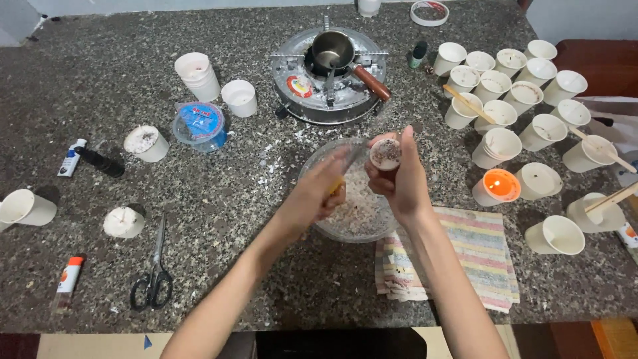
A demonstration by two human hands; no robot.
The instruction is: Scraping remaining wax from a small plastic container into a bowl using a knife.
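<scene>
Centrally, small cup (385,154) in right hand (399,179), above glass bowl (312,159), left hand (318,193) beside

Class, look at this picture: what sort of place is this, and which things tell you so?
Probably a home candle-making bench on a stone counter: a small pot on a portable stove, many paper cups, one lit candle, and a bowl of wax scraps.
</scene>
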